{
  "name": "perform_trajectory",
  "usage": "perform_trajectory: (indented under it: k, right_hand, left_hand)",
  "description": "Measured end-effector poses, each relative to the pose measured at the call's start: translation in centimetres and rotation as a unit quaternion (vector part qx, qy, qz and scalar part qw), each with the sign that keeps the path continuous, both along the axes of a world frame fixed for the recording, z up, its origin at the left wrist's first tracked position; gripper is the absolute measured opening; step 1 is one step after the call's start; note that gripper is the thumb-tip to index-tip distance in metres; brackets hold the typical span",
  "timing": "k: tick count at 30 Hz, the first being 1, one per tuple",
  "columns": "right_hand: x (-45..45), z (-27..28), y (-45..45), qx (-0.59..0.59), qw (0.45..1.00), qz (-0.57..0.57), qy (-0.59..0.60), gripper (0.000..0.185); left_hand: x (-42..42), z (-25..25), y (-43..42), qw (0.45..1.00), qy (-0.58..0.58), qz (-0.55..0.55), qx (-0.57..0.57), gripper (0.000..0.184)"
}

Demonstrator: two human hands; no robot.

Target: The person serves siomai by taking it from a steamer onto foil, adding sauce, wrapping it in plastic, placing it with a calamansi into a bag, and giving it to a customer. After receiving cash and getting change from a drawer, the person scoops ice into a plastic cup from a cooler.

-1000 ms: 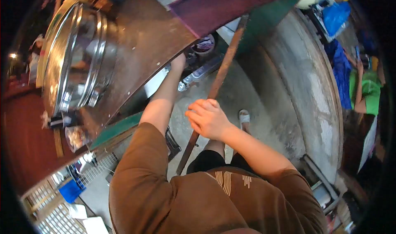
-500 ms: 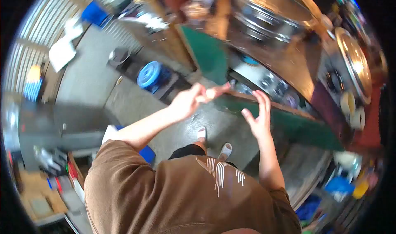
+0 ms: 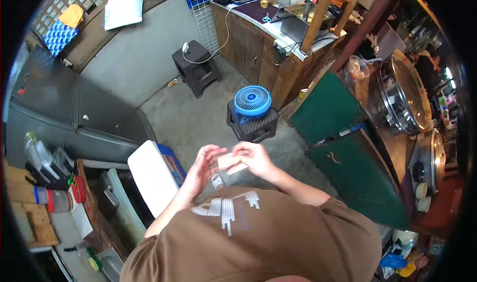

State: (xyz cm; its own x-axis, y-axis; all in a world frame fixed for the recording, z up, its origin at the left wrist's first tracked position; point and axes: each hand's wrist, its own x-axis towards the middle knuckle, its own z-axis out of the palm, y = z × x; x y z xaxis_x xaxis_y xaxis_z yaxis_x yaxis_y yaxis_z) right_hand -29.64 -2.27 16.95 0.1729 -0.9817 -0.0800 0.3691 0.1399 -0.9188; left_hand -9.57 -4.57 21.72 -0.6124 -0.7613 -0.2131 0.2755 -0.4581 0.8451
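In front of my chest, my right hand (image 3: pixel 252 158) is closed on a small pale flat piece (image 3: pixel 231 162), too blurred to name. Just to its left, my left hand (image 3: pixel 201 166) has its fingers curved and apart, near the edge of that piece; I see nothing held in it. Beyond both hands, a blue fan (image 3: pixel 252 101) stands on a dark woven stool (image 3: pixel 254 128).
Green cabinet doors (image 3: pixel 348 170) are at the right, below a counter with large metal pots (image 3: pixel 397 95). A white-lidded cooler (image 3: pixel 153 175) and a sink (image 3: pixel 121 202) are at the left. Another stool (image 3: pixel 191 58) bears a cord; a wooden cabinet (image 3: pixel 238 43) stands behind.
The view has swung round toward the fan and the fridge side. My hands, apart half a second ago, are now close together. The green door that stood out is now against the cabinet.
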Motion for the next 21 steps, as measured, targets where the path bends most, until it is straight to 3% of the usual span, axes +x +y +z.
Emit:
perform_trajectory:
  k: [1, 4, 6, 10, 11, 13, 16, 18, 20, 21]
  right_hand:
    - [2.2, 0.4, -2.4, 0.018, 1.000, 0.013, -0.012, 0.016]
    - [7.5, 0.9, -8.8, 0.019, 1.000, 0.011, 0.010, 0.014]
    - [8.7, 0.7, -12.6, -0.010, 0.999, 0.016, 0.029, 0.015]
    - [6.8, -1.1, -19.9, -0.013, 0.999, 0.001, -0.034, 0.031]
    - [5.5, -2.5, -22.2, 0.033, 0.999, -0.014, -0.010, 0.035]
    - [2.2, -4.8, -26.5, 0.096, 0.990, -0.103, -0.028, 0.026]
    - [-4.1, -11.0, -34.6, 0.216, 0.925, -0.262, -0.169, 0.020]
    - [-8.8, -19.0, -40.2, 0.270, 0.863, -0.377, -0.200, 0.019]
    - [-12.4, -20.3, -45.3, 0.272, 0.810, -0.462, -0.239, 0.018]
    - [-14.7, -22.7, -47.7, 0.264, 0.793, -0.468, -0.287, 0.025]
  left_hand:
    - [1.7, -0.5, -2.2, 0.997, 0.015, 0.019, 0.068, 0.047]
    - [5.5, -1.1, -8.3, 0.987, -0.152, 0.037, -0.021, 0.036]
    - [7.1, -2.1, -12.6, 0.984, -0.166, 0.061, 0.007, 0.023]
    - [6.9, -3.6, -22.0, 0.983, -0.172, 0.063, -0.009, 0.013]
    - [6.7, -4.0, -24.4, 0.983, -0.171, 0.063, -0.005, 0.013]
    - [6.7, -5.6, -29.5, 0.978, -0.193, 0.077, -0.029, 0.014]
    - [6.7, -6.4, -37.7, 0.959, -0.258, 0.076, -0.088, 0.015]
    - [6.1, -6.7, -42.4, 0.961, -0.247, 0.115, -0.053, 0.017]
    - [5.3, -6.5, -47.3, 0.950, -0.294, 0.100, 0.000, 0.019]
    - [5.5, -8.9, -49.9, 0.952, -0.283, 0.120, -0.020, 0.018]
